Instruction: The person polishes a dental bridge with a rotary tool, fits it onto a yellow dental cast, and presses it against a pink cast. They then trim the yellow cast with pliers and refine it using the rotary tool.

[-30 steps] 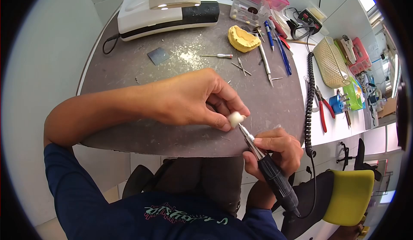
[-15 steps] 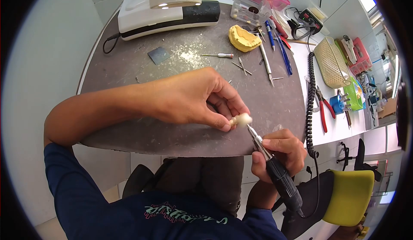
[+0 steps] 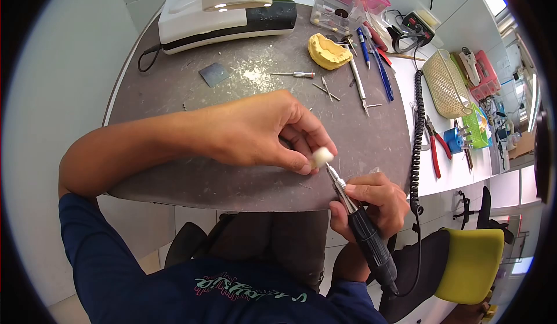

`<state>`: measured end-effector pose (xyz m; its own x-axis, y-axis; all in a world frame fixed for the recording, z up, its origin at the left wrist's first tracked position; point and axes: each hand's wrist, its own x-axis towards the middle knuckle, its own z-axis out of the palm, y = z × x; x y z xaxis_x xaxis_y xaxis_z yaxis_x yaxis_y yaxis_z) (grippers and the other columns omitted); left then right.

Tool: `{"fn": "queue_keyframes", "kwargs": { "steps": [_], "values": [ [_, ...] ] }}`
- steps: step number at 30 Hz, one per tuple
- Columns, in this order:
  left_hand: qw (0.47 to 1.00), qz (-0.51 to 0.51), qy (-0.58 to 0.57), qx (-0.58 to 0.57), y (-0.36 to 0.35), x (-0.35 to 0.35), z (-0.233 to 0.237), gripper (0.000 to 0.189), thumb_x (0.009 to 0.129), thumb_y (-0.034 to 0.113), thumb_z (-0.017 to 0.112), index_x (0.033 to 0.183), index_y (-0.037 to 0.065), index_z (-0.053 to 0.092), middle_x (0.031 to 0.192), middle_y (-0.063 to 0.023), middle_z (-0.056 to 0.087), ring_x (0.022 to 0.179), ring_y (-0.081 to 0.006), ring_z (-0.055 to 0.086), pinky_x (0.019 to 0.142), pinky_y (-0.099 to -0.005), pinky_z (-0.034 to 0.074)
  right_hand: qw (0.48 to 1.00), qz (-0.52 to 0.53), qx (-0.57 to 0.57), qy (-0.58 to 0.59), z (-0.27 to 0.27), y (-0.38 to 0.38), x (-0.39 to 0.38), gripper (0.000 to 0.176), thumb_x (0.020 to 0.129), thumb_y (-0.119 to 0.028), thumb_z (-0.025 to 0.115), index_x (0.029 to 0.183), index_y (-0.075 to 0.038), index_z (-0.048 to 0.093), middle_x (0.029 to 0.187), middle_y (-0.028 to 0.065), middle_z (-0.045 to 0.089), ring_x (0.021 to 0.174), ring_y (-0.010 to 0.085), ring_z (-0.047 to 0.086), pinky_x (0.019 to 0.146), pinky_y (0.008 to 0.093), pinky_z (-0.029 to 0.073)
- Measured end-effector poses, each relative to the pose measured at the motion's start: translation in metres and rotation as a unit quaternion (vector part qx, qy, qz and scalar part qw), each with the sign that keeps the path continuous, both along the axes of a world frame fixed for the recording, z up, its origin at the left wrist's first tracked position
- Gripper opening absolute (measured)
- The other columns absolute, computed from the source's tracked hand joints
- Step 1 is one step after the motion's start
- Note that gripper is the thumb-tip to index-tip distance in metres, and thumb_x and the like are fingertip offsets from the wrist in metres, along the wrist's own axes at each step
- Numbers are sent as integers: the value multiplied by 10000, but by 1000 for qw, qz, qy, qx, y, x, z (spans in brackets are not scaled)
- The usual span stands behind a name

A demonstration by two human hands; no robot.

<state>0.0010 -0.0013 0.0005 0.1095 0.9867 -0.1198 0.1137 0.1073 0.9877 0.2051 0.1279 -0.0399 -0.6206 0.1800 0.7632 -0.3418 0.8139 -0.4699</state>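
Note:
Between the thumb and fingers of my left hand (image 3: 272, 132) is a small tooth-coloured dental piece (image 3: 315, 164), mostly hidden by the fingertips and a white tip. My right hand (image 3: 377, 202) grips a black rotary handpiece (image 3: 371, 240) with a silver nose, slanting up to the left. At the end of its thin shank sits a rounded white polishing head (image 3: 322, 155). The head overlaps the dental piece and seems to touch it; exact contact cannot be made out. Both hands are above the front of the brown work surface (image 3: 261, 187).
Pale dust (image 3: 255, 75) lies beyond my left hand, near a dark square sheet (image 3: 214, 74) and a small screwdriver (image 3: 294, 74). A yellow dental cast (image 3: 329, 52) stands farther back. On the right are red-handled pliers (image 3: 434, 153), a coiled cord (image 3: 416, 144) and a woven basket (image 3: 445, 86).
My right hand has moved the handpiece left and slightly up, so the white head now covers more of the dental piece. My left hand has stayed almost still.

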Motion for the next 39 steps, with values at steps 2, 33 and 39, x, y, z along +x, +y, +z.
{"fn": "queue_keyframes", "kwargs": {
  "steps": [2,33,39],
  "values": [
    [1000,2,-1,6,0,0,-1,365,887,25,678,1232,-69,604,1039,-84,688,908,-100,647,850,-238,532,999,-30,-4,23,-5,1,2,307,660,-147,846,834,-51,611,671,99,675,503,171,627,468,264,468],
    [999,-1,-35,-18,1,-3,-1,375,914,80,682,1249,-58,586,1065,-69,678,963,-104,646,890,-243,517,997,-53,47,19,-6,1,0,289,708,-126,786,887,-38,576,678,112,648,511,137,567,480,231,430],
    [999,-8,-45,-10,1,-5,-5,391,912,99,692,1253,-56,584,1059,-59,675,962,-100,644,903,-247,510,994,-108,24,22,-10,0,1,278,724,-116,787,883,-32,576,695,120,649,540,139,575,496,235,437]
  ]
}}
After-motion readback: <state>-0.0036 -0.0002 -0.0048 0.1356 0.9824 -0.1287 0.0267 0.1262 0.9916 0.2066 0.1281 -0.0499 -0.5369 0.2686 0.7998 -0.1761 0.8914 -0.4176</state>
